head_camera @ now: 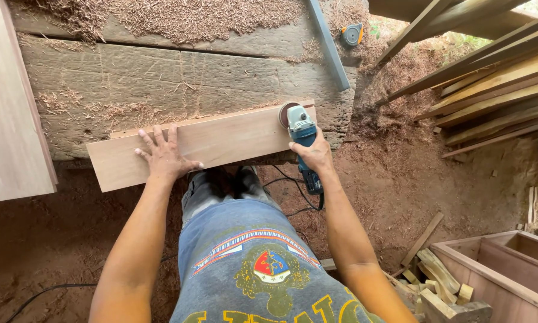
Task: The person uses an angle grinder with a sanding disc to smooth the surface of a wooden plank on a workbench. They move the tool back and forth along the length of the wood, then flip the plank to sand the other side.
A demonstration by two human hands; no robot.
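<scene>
A smooth light-brown board (221, 140) lies across the front of a rough, weathered workbench (161, 78). My left hand (163, 157) presses flat on the board's left part, fingers spread. My right hand (312, 152) grips the body of a blue angle grinder (303, 139). Its sanding disc (288, 113) rests on the board's right end, near the top corner. A black cord runs from the grinder down past my legs.
Wood shavings cover the bench's far side, where a grey metal bar (328, 45) and an orange tape measure (352, 34) lie. A pale plank (8, 101) sits at left. Stacked timber (490, 90) leans at right. An open wooden box (508, 269) and offcuts stand lower right on dirt.
</scene>
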